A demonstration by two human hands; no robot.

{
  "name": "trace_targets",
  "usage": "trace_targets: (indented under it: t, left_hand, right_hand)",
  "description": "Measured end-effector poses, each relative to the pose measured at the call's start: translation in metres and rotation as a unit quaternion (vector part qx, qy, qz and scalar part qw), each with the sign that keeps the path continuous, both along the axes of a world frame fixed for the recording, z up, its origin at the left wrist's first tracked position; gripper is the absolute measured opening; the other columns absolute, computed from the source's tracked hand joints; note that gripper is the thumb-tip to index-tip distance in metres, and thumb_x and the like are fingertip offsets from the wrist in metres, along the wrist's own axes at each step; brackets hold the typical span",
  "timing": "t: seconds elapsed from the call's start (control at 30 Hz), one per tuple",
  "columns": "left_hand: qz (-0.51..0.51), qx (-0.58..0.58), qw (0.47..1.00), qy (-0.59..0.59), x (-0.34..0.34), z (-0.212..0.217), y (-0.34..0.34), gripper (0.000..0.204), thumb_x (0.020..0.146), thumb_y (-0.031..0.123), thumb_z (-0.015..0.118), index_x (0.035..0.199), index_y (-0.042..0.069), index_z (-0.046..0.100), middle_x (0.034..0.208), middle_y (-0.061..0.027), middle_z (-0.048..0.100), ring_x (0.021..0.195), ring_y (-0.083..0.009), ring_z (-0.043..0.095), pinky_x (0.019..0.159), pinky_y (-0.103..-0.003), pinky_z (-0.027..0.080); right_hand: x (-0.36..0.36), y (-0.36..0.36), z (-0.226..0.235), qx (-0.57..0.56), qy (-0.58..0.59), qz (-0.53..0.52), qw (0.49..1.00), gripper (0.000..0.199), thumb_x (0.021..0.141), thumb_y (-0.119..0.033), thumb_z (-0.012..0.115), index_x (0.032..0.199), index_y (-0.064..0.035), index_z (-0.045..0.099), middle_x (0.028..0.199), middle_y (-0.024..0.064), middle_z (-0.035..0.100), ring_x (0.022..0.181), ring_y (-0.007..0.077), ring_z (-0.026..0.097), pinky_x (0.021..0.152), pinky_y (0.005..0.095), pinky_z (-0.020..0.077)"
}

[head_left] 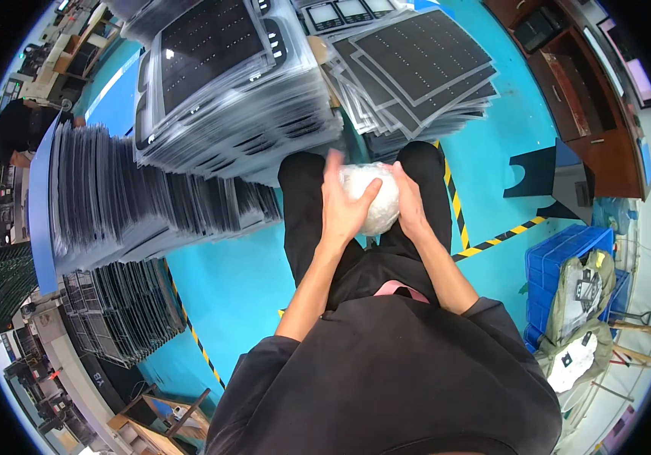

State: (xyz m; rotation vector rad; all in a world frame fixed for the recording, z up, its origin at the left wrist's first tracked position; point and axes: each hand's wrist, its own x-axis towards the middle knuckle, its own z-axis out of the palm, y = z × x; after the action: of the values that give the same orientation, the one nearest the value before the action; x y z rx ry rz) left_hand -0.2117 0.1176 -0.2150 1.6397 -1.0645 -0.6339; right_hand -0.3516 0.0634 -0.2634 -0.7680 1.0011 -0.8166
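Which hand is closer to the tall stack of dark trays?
Left. The left hand grips the white plastic bundle on the side toward the tray stack; the right hand holds its far side.

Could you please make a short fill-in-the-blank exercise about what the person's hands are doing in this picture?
1. Both hands press a crumpled ball of white ____ wrap.
2. The left hand and right hand hold it above the person's ____ trousers.
3. The floor is painted ____.
4. Stacks of dark flat trays lie ____ the hands.

Missing words: plastic; black; blue; beyond
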Motion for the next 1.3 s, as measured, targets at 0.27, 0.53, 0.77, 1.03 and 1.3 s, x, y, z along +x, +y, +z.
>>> trace_targets:
  t: [0.27,0.53,0.77,1.03,1.3]
  left_hand:
    - [0.020,0.020,0.999,-0.029,-0.008,-0.028,0.013,0.032,0.101,0.028,0.064,0.107,-0.003,0.062,0.129,-0.0263,0.068,0.108,-0.0465,0.069,0.093,-0.046,0.056]
    - [-0.076,0.010,0.989,-0.128,-0.010,-0.043,0.026,0.075,0.105,0.028,0.055,0.158,-0.011,0.018,0.162,-0.0383,0.020,0.149,-0.0504,0.031,0.119,-0.050,0.036]
    - [-0.235,0.151,0.883,-0.376,-0.001,-0.020,0.042,0.105,0.098,0.058,0.058,0.158,-0.014,0.011,0.164,-0.0387,0.014,0.156,-0.0495,0.013,0.121,-0.070,0.006]
    - [-0.243,0.130,0.917,-0.289,0.040,-0.002,0.034,0.106,0.068,0.035,0.091,0.155,0.003,0.040,0.152,-0.0190,0.053,0.145,-0.0372,0.044,0.122,-0.071,0.008]
    - [-0.246,0.089,0.917,-0.301,0.035,0.032,0.024,0.090,0.077,0.018,0.086,0.155,0.010,0.042,0.157,-0.0156,0.045,0.146,-0.0354,0.042,0.123,-0.059,0.026]
  right_hand:
    - [0.012,0.005,-0.018,-0.036,-0.039,-0.003,0.999,0.029,0.112,-0.029,0.048,0.099,-0.0054,0.060,0.091,-0.0013,0.058,0.084,0.0084,0.054,0.078,0.0267,0.0458]
    - [-0.019,0.001,-0.032,-0.470,0.405,0.055,0.782,0.037,0.108,-0.017,0.048,0.139,-0.0023,0.061,0.133,0.0200,0.063,0.135,0.0297,0.052,0.115,0.0390,0.0367]
    - [-0.025,0.013,0.003,-0.318,0.276,0.184,0.888,0.044,0.106,-0.025,0.055,0.142,0.0000,0.056,0.142,0.0213,0.056,0.135,0.0343,0.053,0.114,0.0394,0.0406]
    - [-0.025,0.011,0.000,-0.297,0.163,0.086,0.937,0.033,0.099,-0.001,0.047,0.131,-0.0003,0.054,0.135,0.0164,0.059,0.127,0.0256,0.057,0.111,0.0347,0.0408]
    - [-0.029,-0.011,-0.018,-0.244,0.172,0.095,0.950,0.041,0.095,0.002,0.049,0.136,0.0000,0.049,0.141,0.0218,0.058,0.138,0.0338,0.053,0.116,0.0395,0.0393]
